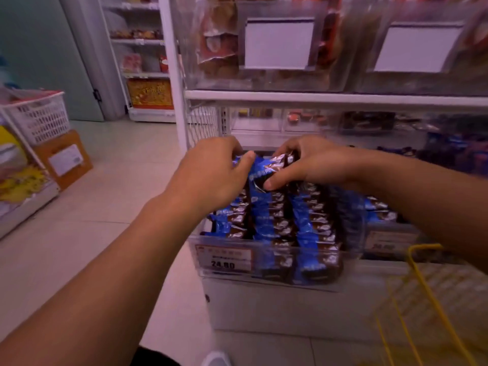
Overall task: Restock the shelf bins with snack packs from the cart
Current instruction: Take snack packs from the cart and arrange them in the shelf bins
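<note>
A clear shelf bin [264,280] on the bottom shelf holds several rows of blue and brown snack packs [306,228]. Over the back of the bin, my left hand [211,170] and my right hand [314,162] together grip a bunch of the same blue snack packs [261,170]. My left fingers curl over the bunch's left end, and my right thumb and fingers pinch its right end. The yellow wire cart [422,299] shows only as a corner at the lower right.
A price tag [224,258] reading 24.80 is on the bin's front. Clear bins with red packs [219,43] fill the upper shelf. A white basket [39,117] and a cardboard box [63,159] stand on the floor at the left. Pale floor tiles lie between.
</note>
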`<state>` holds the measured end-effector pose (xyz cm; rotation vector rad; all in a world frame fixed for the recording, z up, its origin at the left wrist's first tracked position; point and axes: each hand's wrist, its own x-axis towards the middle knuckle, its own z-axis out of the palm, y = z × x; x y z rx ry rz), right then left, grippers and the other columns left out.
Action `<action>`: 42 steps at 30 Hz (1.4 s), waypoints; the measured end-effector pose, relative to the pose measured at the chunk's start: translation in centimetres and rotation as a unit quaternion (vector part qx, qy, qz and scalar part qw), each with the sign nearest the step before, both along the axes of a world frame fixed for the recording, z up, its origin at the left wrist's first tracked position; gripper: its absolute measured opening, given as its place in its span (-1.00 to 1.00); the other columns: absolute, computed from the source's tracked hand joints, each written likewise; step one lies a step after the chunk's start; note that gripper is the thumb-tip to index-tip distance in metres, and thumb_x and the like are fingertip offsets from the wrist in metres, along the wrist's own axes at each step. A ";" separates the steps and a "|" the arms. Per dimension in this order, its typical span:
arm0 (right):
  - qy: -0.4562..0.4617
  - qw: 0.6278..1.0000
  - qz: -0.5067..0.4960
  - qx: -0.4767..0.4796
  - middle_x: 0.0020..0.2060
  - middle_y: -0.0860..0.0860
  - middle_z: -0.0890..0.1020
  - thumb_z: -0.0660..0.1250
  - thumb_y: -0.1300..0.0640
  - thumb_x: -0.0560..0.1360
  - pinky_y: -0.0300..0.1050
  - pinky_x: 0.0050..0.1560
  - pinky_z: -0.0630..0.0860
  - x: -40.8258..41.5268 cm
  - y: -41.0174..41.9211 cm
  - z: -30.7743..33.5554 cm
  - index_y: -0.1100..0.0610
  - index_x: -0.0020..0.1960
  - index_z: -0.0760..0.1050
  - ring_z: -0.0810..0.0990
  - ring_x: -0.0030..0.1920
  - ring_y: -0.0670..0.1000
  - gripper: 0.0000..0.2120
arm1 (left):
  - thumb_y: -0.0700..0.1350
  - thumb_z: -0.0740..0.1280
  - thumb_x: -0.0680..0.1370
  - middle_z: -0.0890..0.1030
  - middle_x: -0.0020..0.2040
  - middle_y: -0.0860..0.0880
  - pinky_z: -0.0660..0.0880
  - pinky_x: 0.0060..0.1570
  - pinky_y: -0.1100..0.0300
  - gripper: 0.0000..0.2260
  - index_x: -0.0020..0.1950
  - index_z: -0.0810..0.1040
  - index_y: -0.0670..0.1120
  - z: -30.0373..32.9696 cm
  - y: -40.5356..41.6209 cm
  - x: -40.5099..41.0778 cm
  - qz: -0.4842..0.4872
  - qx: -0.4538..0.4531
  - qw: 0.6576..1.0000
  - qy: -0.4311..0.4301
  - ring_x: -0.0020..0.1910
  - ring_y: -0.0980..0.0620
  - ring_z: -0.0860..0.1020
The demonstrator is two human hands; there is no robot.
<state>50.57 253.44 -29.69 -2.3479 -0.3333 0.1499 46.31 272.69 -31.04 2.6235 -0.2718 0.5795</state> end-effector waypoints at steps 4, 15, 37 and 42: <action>-0.003 1.000 0.012 -0.018 -0.07 -0.04 0.68 0.69 -0.08 0.11 -0.01 -0.04 0.64 2.5 4.3 -2.5 0.00 0.06 0.57 0.65 -0.04 -0.03 -0.42 | -0.06 0.26 0.61 0.64 0.02 -0.02 0.47 -0.06 0.15 -0.82 0.16 0.59 -0.02 -0.4 2.2 0.4 0.027 -0.025 0.999 -0.005 -0.02 -0.03 0.57; -0.123 0.949 0.047 -0.287 0.49 0.13 0.23 0.52 -0.21 0.34 0.18 0.43 0.28 4.0 6.5 -4.8 0.00 0.51 0.24 0.20 0.46 0.23 -0.14 | -0.09 0.27 0.54 0.50 -0.05 -0.05 0.43 -0.11 0.08 -0.85 0.08 0.52 -0.05 -0.9 -0.6 -0.7 0.056 0.270 0.952 0.137 -0.09 -0.04 0.45; 0.229 0.895 -0.102 0.370 0.24 0.21 0.57 -0.04 -0.55 0.45 0.08 0.21 0.48 7.5 9.6 -4.9 0.10 0.52 0.29 0.59 0.13 0.14 -0.09 | -0.19 0.36 0.52 0.36 0.43 -0.18 0.44 0.21 -0.06 -0.27 0.58 0.02 -0.20 -3.9 -2.6 4.6 0.075 0.227 0.949 0.207 0.34 -0.20 0.41; 0.237 0.927 -0.063 0.282 0.49 0.13 0.30 -0.16 -0.56 0.45 0.05 0.29 0.36 7.5 8.3 -4.0 0.07 0.60 0.06 0.38 0.39 0.12 -0.05 | -0.12 0.33 0.56 0.16 0.54 -0.20 0.21 0.46 -0.04 -0.31 0.58 0.04 -0.21 -4.3 -2.8 4.7 0.073 0.274 0.931 0.230 0.51 -0.18 0.16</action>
